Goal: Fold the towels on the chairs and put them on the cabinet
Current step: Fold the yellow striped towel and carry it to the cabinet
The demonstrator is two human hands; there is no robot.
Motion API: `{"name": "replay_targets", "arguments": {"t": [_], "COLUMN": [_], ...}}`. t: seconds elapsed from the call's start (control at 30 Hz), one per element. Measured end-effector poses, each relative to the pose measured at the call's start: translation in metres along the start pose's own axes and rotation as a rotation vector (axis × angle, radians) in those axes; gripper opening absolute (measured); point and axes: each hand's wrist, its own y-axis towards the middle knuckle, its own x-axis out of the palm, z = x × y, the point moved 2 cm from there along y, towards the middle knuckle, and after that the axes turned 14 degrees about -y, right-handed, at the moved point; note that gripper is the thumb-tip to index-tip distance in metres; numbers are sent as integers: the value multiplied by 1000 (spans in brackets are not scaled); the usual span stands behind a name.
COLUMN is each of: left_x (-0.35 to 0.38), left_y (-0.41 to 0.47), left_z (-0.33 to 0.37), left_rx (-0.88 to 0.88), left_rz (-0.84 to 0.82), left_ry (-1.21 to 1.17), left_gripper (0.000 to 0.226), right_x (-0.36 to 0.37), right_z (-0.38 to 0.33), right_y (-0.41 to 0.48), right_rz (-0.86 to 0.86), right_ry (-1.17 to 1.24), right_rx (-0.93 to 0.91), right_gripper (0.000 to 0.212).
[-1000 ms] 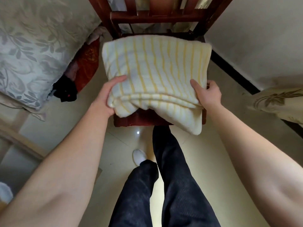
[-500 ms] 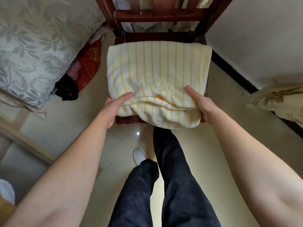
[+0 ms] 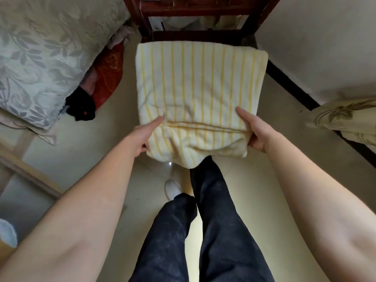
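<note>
Head view: we saw folded yellow-striped towel (image 3: 199, 88) over chair (image 3: 195, 9) seat, near edge drooping toward 6 o'clock. Our left hand (image 3: 145, 135) gripped its 7 o'clock corner, thumb on top. Our right hand (image 3: 253, 129) gripped the 5 o'clock corner likewise. Patterned bedding (image 3: 40, 53) lay at 10 o'clock.

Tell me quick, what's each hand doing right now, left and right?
Left hand: holds the striped towel at its near left corner, thumb on top.
Right hand: holds the same towel at its near right corner, thumb on top.
</note>
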Motion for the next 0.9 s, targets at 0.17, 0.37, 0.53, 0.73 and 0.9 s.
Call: {"name": "replay_targets", "arguments": {"t": [0.17, 0.37, 0.53, 0.73, 0.9], "left_x": [-5, -10, -7, -23, -24], "left_y": [-1, 8, -2, -24, -22], "left_z": [2, -35, -49, -14, 23], "left_rx": [312, 109, 214, -126, -46], "left_rz": [68, 63, -39, -182, 39], "left_ry": [-172, -96, 59, 223, -541], "left_gripper": [37, 78, 47, 33, 23], "right_x": [-13, -6, -10, -29, -39], "right_z": [-5, 22, 48, 8, -20], "right_y": [1, 8, 5, -32, -27], "right_rz": [80, -33, -57, -51, -50], "right_ry": [20, -53, -211, -506, 425], "right_rx": [-189, -140, -138, -69, -72], "right_gripper": [76, 87, 86, 26, 45]}}
